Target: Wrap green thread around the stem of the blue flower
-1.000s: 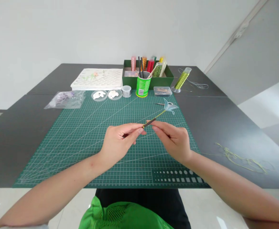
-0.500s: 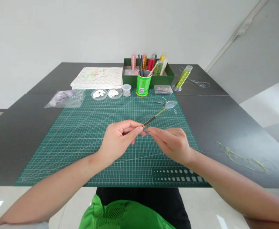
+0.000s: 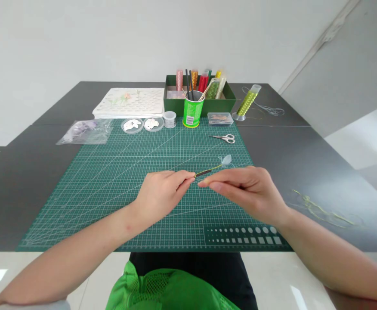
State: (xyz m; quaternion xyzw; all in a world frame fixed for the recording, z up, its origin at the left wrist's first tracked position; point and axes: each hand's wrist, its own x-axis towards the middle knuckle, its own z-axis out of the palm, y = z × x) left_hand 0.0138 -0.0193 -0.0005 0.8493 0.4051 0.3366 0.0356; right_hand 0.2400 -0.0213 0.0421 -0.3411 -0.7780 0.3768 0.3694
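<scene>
With our left hand we pinch the left end of the flower stem above the cutting mat, its axis slanting toward the mat's right edge, our right hand just nearer us, fingers bunched, grip unclear.

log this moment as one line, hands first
left hand: pinches dark rod | right hand: near rod, hold unclear | pale flower: on green stem past rod | scissors: on cutting mat
</scene>
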